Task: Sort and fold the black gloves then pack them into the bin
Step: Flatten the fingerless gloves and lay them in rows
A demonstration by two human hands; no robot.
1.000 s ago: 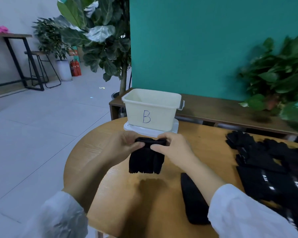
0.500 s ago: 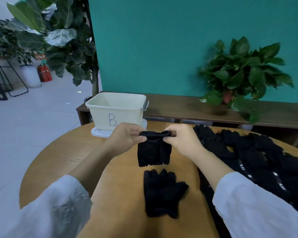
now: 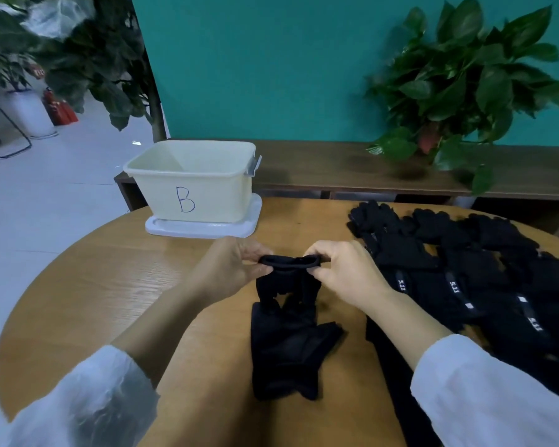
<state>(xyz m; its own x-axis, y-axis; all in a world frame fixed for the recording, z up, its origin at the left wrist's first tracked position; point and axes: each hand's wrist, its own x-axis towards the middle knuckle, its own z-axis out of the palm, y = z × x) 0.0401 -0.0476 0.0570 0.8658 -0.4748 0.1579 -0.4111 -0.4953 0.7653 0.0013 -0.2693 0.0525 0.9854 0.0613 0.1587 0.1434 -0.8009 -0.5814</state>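
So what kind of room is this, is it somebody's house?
Probably not a house; more likely an office or lounge space. There's a long wooden bench along a teal wall, big potted plants, and red fire extinguishers standing on the floor.

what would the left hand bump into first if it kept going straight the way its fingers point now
Likely the right hand: the left hand points across along the held glove cuff both pinch. Depth looks matched but is uncertain.

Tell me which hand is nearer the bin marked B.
Left. The left hand is just in front of the bin, pinching one end of the held glove's cuff; the right hand pinches the other end, farther right.
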